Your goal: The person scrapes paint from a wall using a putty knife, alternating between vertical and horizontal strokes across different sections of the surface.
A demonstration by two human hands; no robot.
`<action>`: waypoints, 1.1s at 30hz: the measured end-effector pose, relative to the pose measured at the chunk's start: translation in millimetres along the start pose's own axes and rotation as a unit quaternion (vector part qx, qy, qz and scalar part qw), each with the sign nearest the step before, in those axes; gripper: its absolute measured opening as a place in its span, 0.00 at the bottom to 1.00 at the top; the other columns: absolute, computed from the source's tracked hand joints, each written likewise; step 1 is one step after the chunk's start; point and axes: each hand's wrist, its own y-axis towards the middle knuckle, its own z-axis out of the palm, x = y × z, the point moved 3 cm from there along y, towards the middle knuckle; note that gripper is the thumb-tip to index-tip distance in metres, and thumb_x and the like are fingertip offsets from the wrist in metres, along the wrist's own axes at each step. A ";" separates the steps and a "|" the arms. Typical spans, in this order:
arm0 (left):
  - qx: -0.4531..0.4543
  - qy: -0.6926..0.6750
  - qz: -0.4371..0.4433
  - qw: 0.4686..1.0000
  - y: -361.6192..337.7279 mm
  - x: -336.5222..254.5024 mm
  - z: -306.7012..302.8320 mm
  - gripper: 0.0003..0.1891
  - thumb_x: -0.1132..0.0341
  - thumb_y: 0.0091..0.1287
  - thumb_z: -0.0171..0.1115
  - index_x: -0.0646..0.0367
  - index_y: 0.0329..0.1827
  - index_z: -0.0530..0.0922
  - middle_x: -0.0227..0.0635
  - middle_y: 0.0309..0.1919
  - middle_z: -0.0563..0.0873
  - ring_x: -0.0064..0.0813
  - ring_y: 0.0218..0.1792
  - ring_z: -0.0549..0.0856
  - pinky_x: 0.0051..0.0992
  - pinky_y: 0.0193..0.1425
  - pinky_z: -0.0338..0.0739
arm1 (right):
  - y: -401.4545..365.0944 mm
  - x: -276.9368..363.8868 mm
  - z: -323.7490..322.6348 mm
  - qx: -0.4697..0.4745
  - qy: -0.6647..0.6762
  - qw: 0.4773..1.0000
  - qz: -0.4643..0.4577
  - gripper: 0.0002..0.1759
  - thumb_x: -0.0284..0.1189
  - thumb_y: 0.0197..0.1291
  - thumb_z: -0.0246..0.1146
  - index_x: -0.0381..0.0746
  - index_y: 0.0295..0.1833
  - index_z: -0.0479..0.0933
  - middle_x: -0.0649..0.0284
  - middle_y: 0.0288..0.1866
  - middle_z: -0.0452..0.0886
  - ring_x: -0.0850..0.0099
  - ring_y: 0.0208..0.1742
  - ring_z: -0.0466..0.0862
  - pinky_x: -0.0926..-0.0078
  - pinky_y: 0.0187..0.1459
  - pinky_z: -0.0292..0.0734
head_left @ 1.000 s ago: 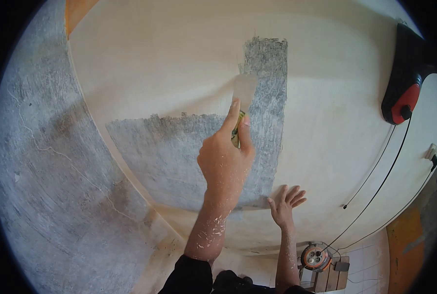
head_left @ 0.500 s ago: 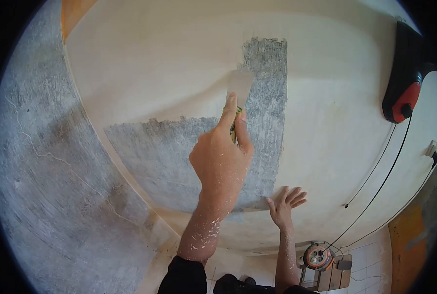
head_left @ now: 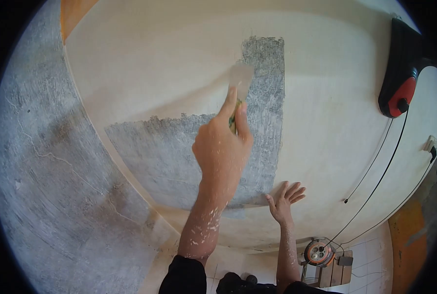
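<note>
My left hand is closed around the green-patterned handle of a scraper, its index finger stretched along the wide blade. The blade, slightly blurred, lies against the wall at the left edge of the upright grey strip, where cream paint meets bare surface. Below and to the left, a wider grey scraped patch is partly covered by my left hand and forearm. My right hand rests with spread fingers on the cream wall, just right of the patch's lower corner. White flakes speckle both forearms.
A black and red device is mounted at the upper right, with cords hanging from it. An orange-rimmed cable reel sits on a small wooden stool at the lower right. The adjoining grey wall stands at left.
My left hand and the scraper have shifted slightly upward along the strip's left edge. My right hand stays in place on the wall; the view has moved a little.
</note>
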 end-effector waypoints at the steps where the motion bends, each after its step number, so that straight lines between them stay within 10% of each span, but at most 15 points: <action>1: -0.003 0.002 0.003 1.000 1.5 -0.7 1.0 0.20 0.57 0.76 0.57 0.52 0.67 0.80 0.45 0.37 0.91 0.34 0.39 0.91 0.34 0.45 0.83 | -0.5 -1.3 1.1 -0.001 -0.006 1.000 0.001 0.53 0.57 0.72 0.53 0.37 0.83 0.33 0.37 0.79 0.10 0.35 0.74 0.05 0.28 0.66 0.04; 33: 0.011 -0.015 -0.002 1.000 -1.6 -15.8 -13.7 0.21 0.57 0.76 0.55 0.56 0.68 0.79 0.49 0.41 0.90 0.39 0.44 0.90 0.36 0.49 0.83 | 0.5 3.7 -13.3 0.069 0.045 0.996 0.039 0.51 0.58 0.72 0.51 0.38 0.83 0.37 0.35 0.79 0.12 0.35 0.74 0.05 0.29 0.67 0.04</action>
